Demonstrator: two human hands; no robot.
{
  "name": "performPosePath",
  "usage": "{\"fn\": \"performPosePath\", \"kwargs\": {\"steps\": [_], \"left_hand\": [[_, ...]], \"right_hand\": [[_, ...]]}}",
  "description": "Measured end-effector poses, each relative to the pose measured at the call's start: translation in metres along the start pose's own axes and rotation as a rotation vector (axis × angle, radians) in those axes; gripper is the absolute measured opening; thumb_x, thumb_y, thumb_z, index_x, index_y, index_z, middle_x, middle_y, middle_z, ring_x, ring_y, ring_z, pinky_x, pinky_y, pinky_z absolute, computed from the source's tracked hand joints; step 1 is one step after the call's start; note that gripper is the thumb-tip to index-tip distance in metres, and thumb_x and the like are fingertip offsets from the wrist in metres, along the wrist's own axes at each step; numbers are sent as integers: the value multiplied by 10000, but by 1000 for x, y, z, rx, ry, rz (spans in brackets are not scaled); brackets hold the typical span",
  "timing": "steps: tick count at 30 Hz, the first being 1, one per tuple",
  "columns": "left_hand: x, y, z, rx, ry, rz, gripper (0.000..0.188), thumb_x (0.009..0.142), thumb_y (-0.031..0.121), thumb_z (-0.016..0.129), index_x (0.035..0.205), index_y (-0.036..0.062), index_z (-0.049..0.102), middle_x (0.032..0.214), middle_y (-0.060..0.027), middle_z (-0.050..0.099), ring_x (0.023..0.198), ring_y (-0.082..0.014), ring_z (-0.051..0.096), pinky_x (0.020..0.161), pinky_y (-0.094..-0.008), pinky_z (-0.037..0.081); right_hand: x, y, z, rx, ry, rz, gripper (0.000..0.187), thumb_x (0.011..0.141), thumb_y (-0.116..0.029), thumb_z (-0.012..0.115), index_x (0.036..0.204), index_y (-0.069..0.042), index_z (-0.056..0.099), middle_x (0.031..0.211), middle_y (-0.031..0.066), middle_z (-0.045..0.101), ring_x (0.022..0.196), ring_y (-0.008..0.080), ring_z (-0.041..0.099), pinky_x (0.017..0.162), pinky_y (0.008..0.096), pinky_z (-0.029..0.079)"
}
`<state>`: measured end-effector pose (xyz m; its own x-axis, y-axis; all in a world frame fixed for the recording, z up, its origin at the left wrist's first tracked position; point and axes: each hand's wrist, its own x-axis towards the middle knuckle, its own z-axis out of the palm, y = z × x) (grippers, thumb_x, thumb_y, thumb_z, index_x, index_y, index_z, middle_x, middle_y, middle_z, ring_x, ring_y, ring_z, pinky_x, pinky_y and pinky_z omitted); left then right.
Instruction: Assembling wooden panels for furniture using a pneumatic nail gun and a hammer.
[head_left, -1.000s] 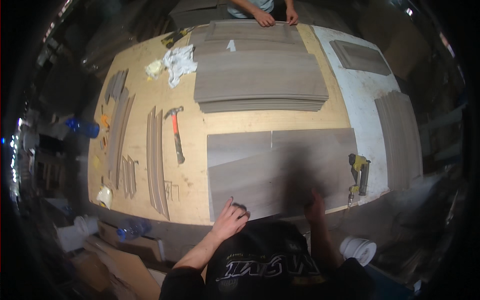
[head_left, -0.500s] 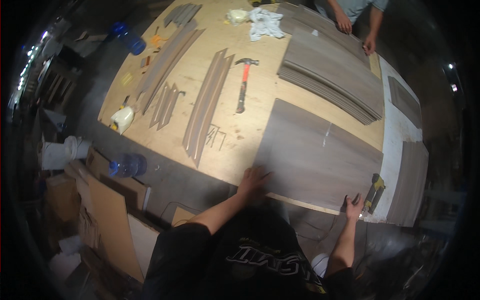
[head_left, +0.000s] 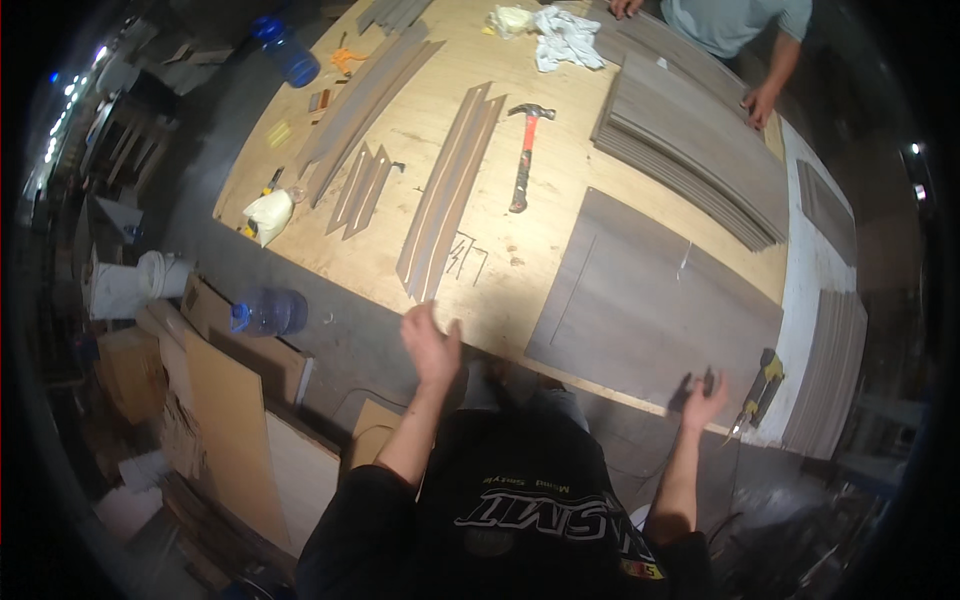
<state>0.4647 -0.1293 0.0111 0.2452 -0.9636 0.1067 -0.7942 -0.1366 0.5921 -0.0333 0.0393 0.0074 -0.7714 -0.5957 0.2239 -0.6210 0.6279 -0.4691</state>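
Note:
A flat grey-brown board (head_left: 650,300) lies on the plywood table in front of me, with a thin dark line near its left edge. My right hand (head_left: 706,402) is by the board's front right edge, fingers apart and holding nothing; I cannot tell whether it touches. My left hand (head_left: 432,345) is open over the table's front edge, off the board. It is nearest to the lower ends of long grooved strips (head_left: 450,195). Thin bent metal pieces (head_left: 467,257) lie beside those strips. To the right of my right hand is a yellow-and-black tool (head_left: 765,388).
A claw hammer (head_left: 522,160) with a red-and-black handle lies mid-table. Stacked boards (head_left: 690,150) fill the far right, near a co-worker's hand (head_left: 762,105). More boards (head_left: 825,370) lie at right. Short strips (head_left: 360,192) and a white bag (head_left: 268,216) are at left.
My left hand has left the board's front left corner and moved left toward the strips. My right hand stays by the front right edge. The view has shifted slightly.

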Motion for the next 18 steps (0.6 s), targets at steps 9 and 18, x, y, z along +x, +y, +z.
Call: {"fn": "performPosePath", "kwargs": {"steps": [9, 18], "left_hand": [[26, 27, 38, -132, -236, -107, 656, 811, 130, 769, 1381, -17, 480, 1122, -203, 583, 1064, -378, 575, 941, -453, 472], [48, 24, 11, 217, -191, -71, 564, 795, 242, 792, 1248, -37, 607, 1086, -172, 618, 943, -295, 638, 840, -415, 527]], "right_hand": [[-87, -211, 89, 391, -403, -150, 548, 838, -123, 740, 1346, -41, 551, 1358, 210, 549, 1299, 394, 490, 1137, 443, 376], [-131, -289, 100, 705, -755, -279, 514, 859, -239, 737, 1313, -38, 603, 1327, 208, 589, 1254, 360, 546, 1079, 433, 432]]}}
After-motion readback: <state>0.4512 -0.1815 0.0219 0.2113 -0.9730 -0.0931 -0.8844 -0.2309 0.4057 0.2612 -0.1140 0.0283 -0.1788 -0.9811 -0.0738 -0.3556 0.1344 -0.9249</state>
